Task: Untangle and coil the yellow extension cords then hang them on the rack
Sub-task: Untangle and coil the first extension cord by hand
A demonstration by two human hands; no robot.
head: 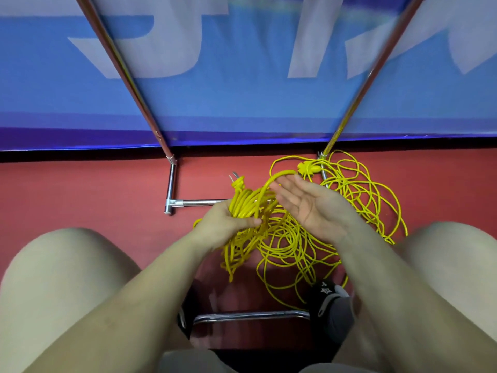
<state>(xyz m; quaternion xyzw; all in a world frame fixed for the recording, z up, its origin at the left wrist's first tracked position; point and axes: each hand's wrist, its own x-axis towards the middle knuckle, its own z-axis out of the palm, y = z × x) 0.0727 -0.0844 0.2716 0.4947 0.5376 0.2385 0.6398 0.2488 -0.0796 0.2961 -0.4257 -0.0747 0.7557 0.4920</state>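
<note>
My left hand (228,222) is closed around a bundle of coiled yellow cord (246,203), whose plug (238,181) sticks up above my fist. My right hand (309,203) is held flat, palm up and fingers spread, with one arching loop of cord (277,176) passing over its fingertips. Below and to the right of both hands a loose tangle of yellow cord (357,195) lies on the red floor, with a yellow socket end (309,168) near the rack's right foot. The metal rack (129,74) rises in two slanted poles in front of me.
The rack's chrome base bar (199,202) runs along the floor behind my hands. A blue banner (242,103) hangs behind the rack. My bare knees frame the view; a black shoe (326,297) and a chrome chair rail (250,316) sit below the cord.
</note>
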